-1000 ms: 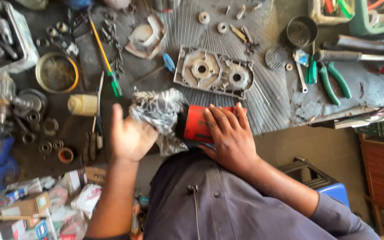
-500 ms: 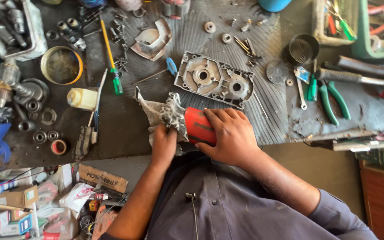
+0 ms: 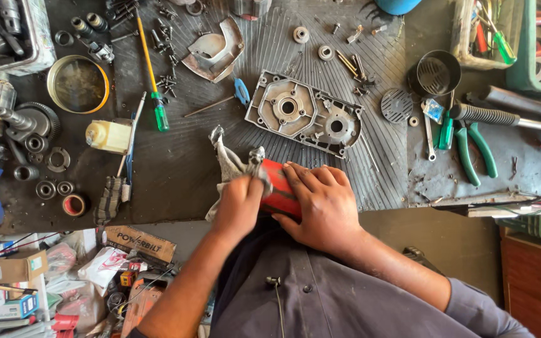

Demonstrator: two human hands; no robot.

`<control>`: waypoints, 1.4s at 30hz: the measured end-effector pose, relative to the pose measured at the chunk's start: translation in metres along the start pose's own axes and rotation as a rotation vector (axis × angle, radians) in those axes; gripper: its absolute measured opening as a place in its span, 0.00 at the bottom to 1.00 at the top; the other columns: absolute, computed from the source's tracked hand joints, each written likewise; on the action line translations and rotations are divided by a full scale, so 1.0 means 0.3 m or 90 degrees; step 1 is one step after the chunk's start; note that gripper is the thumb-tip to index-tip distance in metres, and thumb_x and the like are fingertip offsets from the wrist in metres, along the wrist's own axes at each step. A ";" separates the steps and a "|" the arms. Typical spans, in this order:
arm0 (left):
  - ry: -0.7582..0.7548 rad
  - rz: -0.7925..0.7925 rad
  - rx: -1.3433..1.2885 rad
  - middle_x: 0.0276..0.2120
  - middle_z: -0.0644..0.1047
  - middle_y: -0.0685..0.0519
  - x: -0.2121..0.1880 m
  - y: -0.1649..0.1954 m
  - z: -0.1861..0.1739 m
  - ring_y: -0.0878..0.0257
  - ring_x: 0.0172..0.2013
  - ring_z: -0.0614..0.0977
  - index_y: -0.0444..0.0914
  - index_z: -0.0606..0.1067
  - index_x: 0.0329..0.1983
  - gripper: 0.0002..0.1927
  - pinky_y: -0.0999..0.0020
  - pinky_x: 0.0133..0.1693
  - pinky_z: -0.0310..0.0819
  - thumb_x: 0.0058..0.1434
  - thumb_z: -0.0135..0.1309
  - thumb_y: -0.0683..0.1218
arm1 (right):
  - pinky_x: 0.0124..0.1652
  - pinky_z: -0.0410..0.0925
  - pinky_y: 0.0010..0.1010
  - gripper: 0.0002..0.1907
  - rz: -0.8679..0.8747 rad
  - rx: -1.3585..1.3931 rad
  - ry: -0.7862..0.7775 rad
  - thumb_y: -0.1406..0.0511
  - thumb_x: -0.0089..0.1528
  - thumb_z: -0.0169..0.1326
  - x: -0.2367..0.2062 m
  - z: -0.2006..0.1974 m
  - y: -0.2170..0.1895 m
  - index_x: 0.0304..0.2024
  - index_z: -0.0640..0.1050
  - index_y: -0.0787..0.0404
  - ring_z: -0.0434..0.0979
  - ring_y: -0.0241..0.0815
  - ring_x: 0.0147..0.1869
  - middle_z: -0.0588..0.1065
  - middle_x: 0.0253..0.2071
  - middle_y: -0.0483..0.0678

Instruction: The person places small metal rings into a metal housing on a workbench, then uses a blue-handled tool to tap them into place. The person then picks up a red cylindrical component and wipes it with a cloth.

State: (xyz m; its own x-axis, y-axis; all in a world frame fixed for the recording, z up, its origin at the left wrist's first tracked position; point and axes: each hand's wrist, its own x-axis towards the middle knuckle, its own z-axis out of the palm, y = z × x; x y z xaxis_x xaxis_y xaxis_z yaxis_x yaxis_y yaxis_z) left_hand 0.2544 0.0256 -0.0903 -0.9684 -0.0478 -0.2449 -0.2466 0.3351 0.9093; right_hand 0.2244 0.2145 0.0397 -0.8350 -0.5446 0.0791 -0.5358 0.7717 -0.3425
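Leftward slid the left hand (image 3: 238,206), clutching rag (image 3: 230,164); right hand (image 3: 320,203) grips red housing (image 3: 281,188) (bench edge).

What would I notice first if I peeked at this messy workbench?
Probably the bright red tool body at the bench's near edge, gripped by the right hand while the left hand presses a grey rag against it. Just beyond lies a grey metal gear cover, with a green-handled screwdriver to its left.

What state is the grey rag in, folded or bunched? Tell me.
Bunched. The grey rag is crumpled under the left hand, pressed against the red part that the right hand steadies; loose ends stick out.
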 end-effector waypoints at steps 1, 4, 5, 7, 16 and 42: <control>-0.028 -0.023 0.016 0.24 0.77 0.38 0.049 0.028 -0.009 0.50 0.27 0.82 0.31 0.75 0.30 0.20 0.53 0.33 0.71 0.69 0.44 0.51 | 0.57 0.64 0.45 0.45 0.009 0.003 0.004 0.48 0.45 0.67 -0.001 0.006 -0.004 0.59 0.74 0.67 0.75 0.51 0.53 0.76 0.57 0.52; -0.063 -0.094 0.030 0.25 0.78 0.36 0.113 0.102 -0.023 0.46 0.29 0.83 0.31 0.75 0.29 0.23 0.51 0.34 0.72 0.69 0.42 0.54 | 0.57 0.64 0.46 0.45 0.039 0.019 -0.010 0.48 0.46 0.68 -0.005 0.015 -0.018 0.60 0.75 0.66 0.75 0.51 0.53 0.76 0.57 0.52; -0.059 -0.108 0.027 0.25 0.78 0.36 0.121 0.122 -0.030 0.44 0.29 0.84 0.31 0.74 0.29 0.24 0.50 0.34 0.72 0.69 0.42 0.55 | 0.57 0.64 0.46 0.44 0.042 0.019 -0.012 0.48 0.47 0.68 -0.002 0.015 -0.020 0.60 0.75 0.65 0.75 0.51 0.53 0.75 0.57 0.52; -0.027 -0.042 0.072 0.27 0.78 0.36 0.101 0.154 -0.050 0.41 0.33 0.82 0.33 0.75 0.31 0.22 0.48 0.35 0.73 0.70 0.43 0.53 | 0.56 0.64 0.47 0.39 0.009 0.013 0.035 0.49 0.46 0.68 -0.005 0.014 -0.031 0.56 0.79 0.60 0.75 0.52 0.55 0.76 0.57 0.52; 0.201 0.372 0.350 0.40 0.79 0.40 -0.013 0.185 -0.458 0.40 0.40 0.81 0.37 0.75 0.39 0.10 0.49 0.42 0.76 0.53 0.55 0.36 | 0.63 0.63 0.48 0.11 -0.091 0.079 0.267 0.58 0.54 0.68 -0.031 0.065 -0.079 0.29 0.79 0.53 0.77 0.48 0.61 0.80 0.52 0.45; 0.100 -0.075 0.641 0.24 0.81 0.44 -0.093 -0.108 -0.808 0.43 0.26 0.84 0.39 0.76 0.44 0.19 0.48 0.27 0.77 0.65 0.56 0.59 | 0.72 0.58 0.51 0.63 0.183 0.093 0.224 0.59 0.41 0.73 -0.204 0.253 -0.109 0.72 0.52 0.60 0.55 0.65 0.78 0.53 0.74 0.63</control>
State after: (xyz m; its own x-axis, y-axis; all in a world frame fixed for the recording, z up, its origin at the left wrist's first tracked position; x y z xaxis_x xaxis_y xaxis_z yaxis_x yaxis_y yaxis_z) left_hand 0.2801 -0.2119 -0.0313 -0.9519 -0.2307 -0.2018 -0.2646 0.9509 0.1608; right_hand 0.3025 0.1977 -0.0250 -0.9521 -0.1519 0.2653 -0.2745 0.8069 -0.5230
